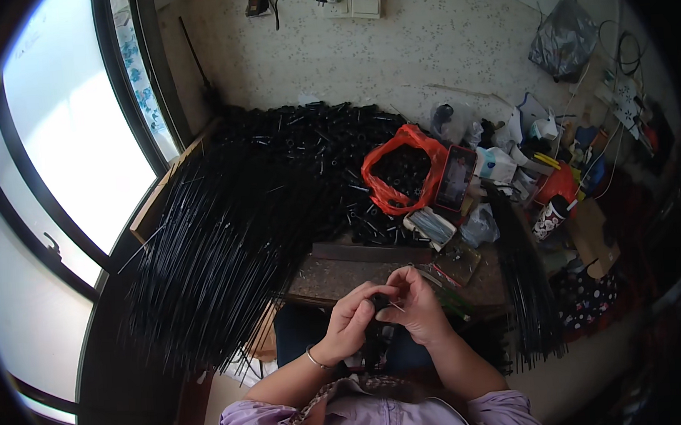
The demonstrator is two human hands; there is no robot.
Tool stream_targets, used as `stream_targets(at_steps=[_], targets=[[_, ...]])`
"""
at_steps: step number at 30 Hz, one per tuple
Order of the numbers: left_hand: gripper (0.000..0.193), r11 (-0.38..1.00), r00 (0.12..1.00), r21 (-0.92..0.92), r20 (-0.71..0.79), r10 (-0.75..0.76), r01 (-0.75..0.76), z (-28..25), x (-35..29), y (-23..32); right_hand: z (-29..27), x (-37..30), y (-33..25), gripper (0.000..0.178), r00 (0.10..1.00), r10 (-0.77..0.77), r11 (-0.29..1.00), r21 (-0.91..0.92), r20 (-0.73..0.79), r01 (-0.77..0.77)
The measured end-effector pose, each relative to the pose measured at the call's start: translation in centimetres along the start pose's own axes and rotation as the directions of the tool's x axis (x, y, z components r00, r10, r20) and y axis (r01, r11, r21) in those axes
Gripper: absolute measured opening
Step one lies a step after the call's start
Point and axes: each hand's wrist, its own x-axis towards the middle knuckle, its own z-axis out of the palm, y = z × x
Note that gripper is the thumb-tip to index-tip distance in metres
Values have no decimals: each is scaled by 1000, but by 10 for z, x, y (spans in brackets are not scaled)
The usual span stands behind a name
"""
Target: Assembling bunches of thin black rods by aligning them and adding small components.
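Observation:
My left hand (349,325), with a bracelet at the wrist, is closed around a small black tubular part (379,301) just in front of my body. Close against it, my right hand (424,313) has its thumb and fingers pinched together at a thin, pale sliver (397,307) beside that part. What the sliver is cannot be made out. Below the hands, something dark hangs in front of my lap, too unclear to name. Beyond them, loose black tubular parts (313,137) are heaped on the worktable (336,277).
Long thin black rods (205,273) spread over the table's left side, overhanging its edge. A red plastic bag (376,198) holds black parts, with a phone (457,177) leaning beside it. Another rod bundle (523,280) hangs at the right, near a patterned cup (550,218) and clutter.

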Motion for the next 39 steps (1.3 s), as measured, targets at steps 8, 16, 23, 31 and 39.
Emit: stream_targets(at_steps=[8, 16, 23, 31, 39], targets=[[64, 889, 929, -298, 234, -286, 348, 10, -16, 2, -6, -8, -10, 72, 991, 107, 993, -64, 85, -102], [47, 726, 900, -534, 296, -319, 433, 1, -10, 2, 4, -22, -47, 63, 884, -440, 534, -746, 155, 397], [29, 913, 972, -350, -25, -234, 211, 12, -6, 1, 20, -21, -56, 26, 691, -616, 2, -877, 377, 480], [53, 994, 995, -100, -94, 29, -39, -6, 20, 16, 4, -29, -39, 18, 568, -735, 118, -756, 369, 644], [21, 978, 967, -41, 165, -196, 205, -24, 29, 3, -148, -82, 78, 60, 984, -163, -570, -806, -78, -158]])
